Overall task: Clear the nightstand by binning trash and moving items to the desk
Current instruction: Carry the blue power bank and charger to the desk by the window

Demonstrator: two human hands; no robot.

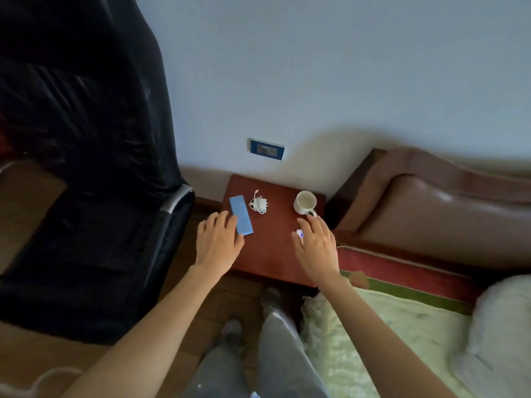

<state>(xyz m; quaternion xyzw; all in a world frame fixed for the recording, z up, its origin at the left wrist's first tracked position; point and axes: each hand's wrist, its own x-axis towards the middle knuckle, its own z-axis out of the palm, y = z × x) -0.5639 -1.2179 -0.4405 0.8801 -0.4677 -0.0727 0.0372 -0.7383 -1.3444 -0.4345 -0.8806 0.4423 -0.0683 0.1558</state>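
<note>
Both bare forearms reach forward; the left hand lies palm-down, fingers relaxed (thumb spread), the right hand likewise, fingers loosely extended.

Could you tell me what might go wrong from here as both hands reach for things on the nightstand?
1. The right hand covers a small white item just in front of the white mug; lifting carelessly could knock the mug's handle.
2. The left hand touches the blue phone, which lies near the nightstand edge; a push could slide it off.
3. The charger cable lies loosely coiled and could snag.
</note>
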